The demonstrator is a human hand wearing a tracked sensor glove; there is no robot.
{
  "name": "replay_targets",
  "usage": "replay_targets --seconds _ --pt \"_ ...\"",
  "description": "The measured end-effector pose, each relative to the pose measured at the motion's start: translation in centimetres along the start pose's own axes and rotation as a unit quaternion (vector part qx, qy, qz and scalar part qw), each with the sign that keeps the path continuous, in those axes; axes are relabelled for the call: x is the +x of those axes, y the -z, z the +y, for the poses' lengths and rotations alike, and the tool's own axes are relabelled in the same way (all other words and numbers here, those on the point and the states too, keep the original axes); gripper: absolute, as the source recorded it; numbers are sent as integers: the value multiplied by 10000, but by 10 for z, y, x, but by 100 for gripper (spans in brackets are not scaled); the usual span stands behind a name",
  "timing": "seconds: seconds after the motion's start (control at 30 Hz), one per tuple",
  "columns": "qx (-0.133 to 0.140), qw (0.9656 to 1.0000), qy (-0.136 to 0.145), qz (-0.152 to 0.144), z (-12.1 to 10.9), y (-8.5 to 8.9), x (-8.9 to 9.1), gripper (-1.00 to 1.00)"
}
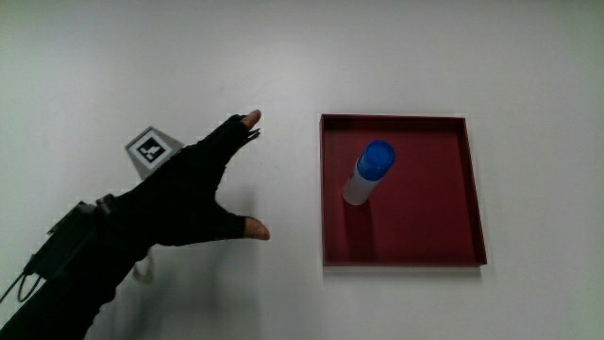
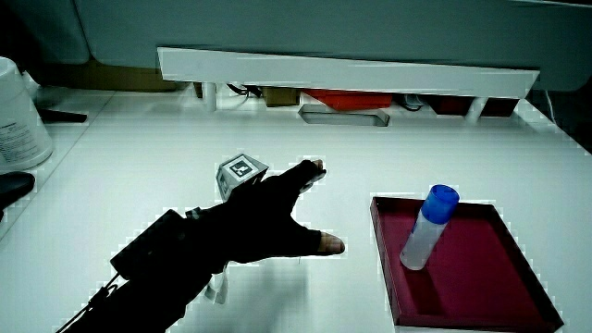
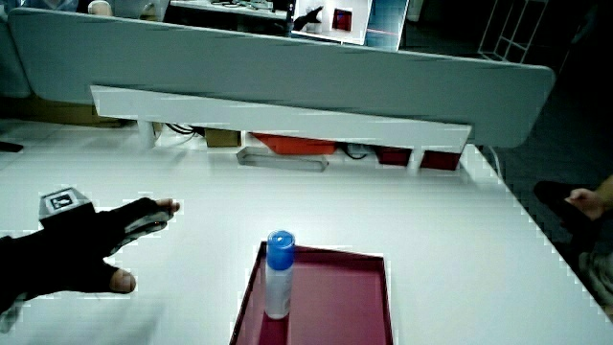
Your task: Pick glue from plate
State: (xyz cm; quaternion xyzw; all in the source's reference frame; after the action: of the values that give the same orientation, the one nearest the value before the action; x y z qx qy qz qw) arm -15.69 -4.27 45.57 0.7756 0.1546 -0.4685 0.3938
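Note:
A glue stick (image 1: 368, 173) with a white body and blue cap stands upright in a dark red square plate (image 1: 425, 231). Both side views show the glue stick (image 2: 427, 227) (image 3: 278, 274) upright in the plate (image 2: 481, 277) (image 3: 345, 297). The gloved hand (image 1: 193, 194) hovers over the white table beside the plate, apart from it. Its fingers are spread, thumb and forefinger pointing toward the plate, and hold nothing. A small patterned cube (image 1: 152, 149) sits on its back. The hand (image 2: 264, 222) (image 3: 81, 254) appears in both side views.
A low white partition (image 2: 342, 69) (image 3: 278, 115) runs along the table's edge farthest from the person, with red and grey items under it. A white container (image 2: 18, 116) stands near the table's edge in a side view.

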Motion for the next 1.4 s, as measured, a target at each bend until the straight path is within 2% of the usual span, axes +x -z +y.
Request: replay_targets --seconds 0.03,0.07,0.1,0.13,0.17,0.2,0.23,0.27,0.3,0.33,0.37,0.4,0.47,0.5,0.6,0.67,0.73,0.77,0.83,0.9,1.07,1.1,1.17,1.2,1.23,1.33,1.37,1.4 --pt "-46 9997 92 -213 3 3 6 0" --pt "-43 9996 138 -254 9 6 6 0" --pt "-81 9995 120 -278 13 10 8 0" --pt "-128 9990 1 -428 17 14 11 0" --pt "-155 9993 -10 -341 24 17 9 0" --pt "-113 9997 98 -172 31 20 8 0" --pt "-114 9983 530 -222 39 23 2 0" --pt "-134 9977 542 -383 42 26 2 0" --pt "-148 9980 483 -366 46 29 2 0" --pt "-124 9976 579 -350 50 32 0 0" --pt "-191 9964 615 -558 53 36 0 0" --pt "-177 9962 677 -519 58 39 -3 0" --pt "-148 9963 714 -453 63 46 -3 0" --pt "-181 9961 651 -563 65 48 -2 0" --pt "-149 9964 647 -524 75 56 -5 0" --pt "-120 9952 771 -595 81 60 -7 0" --pt "-179 9959 606 -645 85 64 -3 0" --pt "-186 9948 703 -708 88 67 -2 0" --pt "-175 9960 696 -536 93 71 1 0" --pt "-175 9951 812 -530 97 75 1 0" --pt "-179 9951 822 -522 100 79 1 0" --pt "-155 9956 775 -508 100 79 1 0" --pt "-33 9950 888 -466 100 78 1 0" --pt "30 9939 922 -602 98 78 3 0" --pt "132 9936 980 -547 99 78 1 0" --pt "376 9948 870 -367 97 77 3 18" --pt "498 9935 953 -374 97 77 0 24" --pt "574 9931 924 -437 95 77 1 29"
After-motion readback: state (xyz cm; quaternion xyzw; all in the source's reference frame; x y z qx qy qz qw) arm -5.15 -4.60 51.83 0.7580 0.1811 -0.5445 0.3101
